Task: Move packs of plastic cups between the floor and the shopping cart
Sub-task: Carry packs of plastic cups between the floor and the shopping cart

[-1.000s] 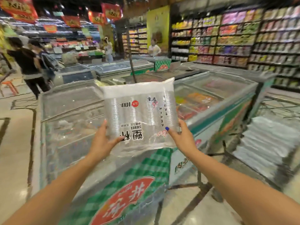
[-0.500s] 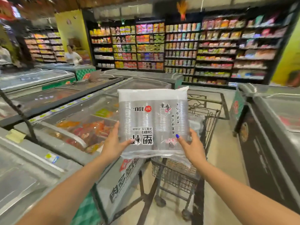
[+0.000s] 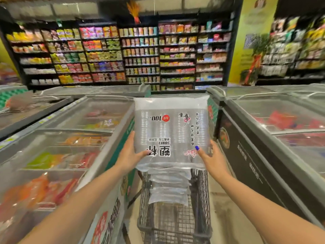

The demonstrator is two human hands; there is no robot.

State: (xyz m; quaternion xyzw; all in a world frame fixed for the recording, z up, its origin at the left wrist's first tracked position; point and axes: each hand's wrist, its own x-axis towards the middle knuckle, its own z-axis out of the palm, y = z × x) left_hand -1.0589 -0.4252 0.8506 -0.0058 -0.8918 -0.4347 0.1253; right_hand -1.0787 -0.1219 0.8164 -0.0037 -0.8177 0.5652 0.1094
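Wire shopping cart (image 3: 204, 191) — stacked cup packs (image 3: 168, 189)

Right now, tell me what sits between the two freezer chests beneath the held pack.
In the head view, the shopping cart stands between them, with more packs stacked inside.

cup pack (image 3: 171, 131): clear, black print, red dot. cart (image 3: 175, 224): dark grey wire grid. right thumbnail (image 3: 197, 148): blue. freezer (image 3: 112, 155) end: green-white check.
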